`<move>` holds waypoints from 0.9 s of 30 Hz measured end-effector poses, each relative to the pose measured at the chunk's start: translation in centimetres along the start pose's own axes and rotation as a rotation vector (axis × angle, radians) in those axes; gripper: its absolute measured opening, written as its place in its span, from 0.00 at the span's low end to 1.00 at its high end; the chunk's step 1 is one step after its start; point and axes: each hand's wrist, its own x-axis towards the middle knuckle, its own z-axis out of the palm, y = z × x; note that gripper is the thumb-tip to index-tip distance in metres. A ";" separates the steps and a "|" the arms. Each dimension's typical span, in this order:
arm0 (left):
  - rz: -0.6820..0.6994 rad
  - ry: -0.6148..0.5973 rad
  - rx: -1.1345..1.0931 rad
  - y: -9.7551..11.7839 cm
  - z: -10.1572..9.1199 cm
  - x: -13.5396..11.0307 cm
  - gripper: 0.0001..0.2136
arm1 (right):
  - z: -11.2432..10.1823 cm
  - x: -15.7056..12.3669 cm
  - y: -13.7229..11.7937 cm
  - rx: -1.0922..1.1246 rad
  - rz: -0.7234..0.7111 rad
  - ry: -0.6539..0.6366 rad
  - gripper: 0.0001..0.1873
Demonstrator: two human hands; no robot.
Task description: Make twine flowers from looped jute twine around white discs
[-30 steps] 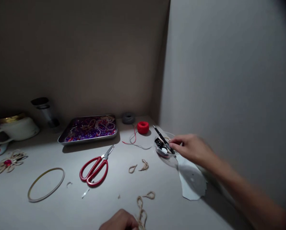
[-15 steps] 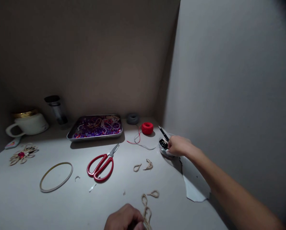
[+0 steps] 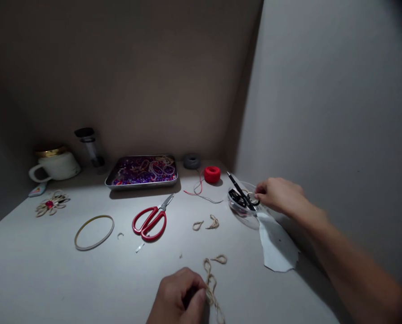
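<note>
Drawn back, right hand [image 3: 278, 194] now fingers bowl [image 3: 244, 215] rim.

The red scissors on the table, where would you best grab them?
By the red handle loops of the scissors, coming from above on the near side: they lie flat and shut, loops toward the person, blades pointing away toward the tray.

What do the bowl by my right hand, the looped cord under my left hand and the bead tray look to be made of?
Bowl: clear, glossy, probably plastic or glass; the table shows through it. Looped cord: tan, rough twisted fibre, likely jute twine, matt. Tray: silvery rolled rim with a dull sheen, likely steel or aluminium. Right hand sits at the bowl's rim; left hand pinches the cord.
</note>
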 end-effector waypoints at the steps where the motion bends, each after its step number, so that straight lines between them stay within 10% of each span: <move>1: 0.009 -0.001 -0.009 0.1 0.0 -0.1 0.07 | -0.1 -0.3 0.2 0.036 0.003 0.033 0.07; 6: -0.059 0.016 -0.155 0.6 -0.3 -0.1 0.07 | 0.8 -4.2 -1.2 0.338 -0.141 0.037 0.12; 12: -0.180 0.461 -0.408 1.2 -2.5 0.5 0.04 | 6.0 -12.5 -7.2 1.018 -0.305 -0.432 0.10; 15: -0.183 0.482 -0.363 2.1 -4.4 -1.0 0.04 | 8.3 -15.2 -9.5 1.035 -0.395 -0.418 0.07; 21: 0.311 0.354 0.117 2.5 -6.0 -6.1 0.05 | 8.9 -15.6 -9.5 0.828 -0.607 -0.222 0.11; 27: 0.809 0.123 0.559 -0.5 -4.5 -7.5 0.12 | 7.2 -13.9 -6.8 0.805 -0.482 0.020 0.08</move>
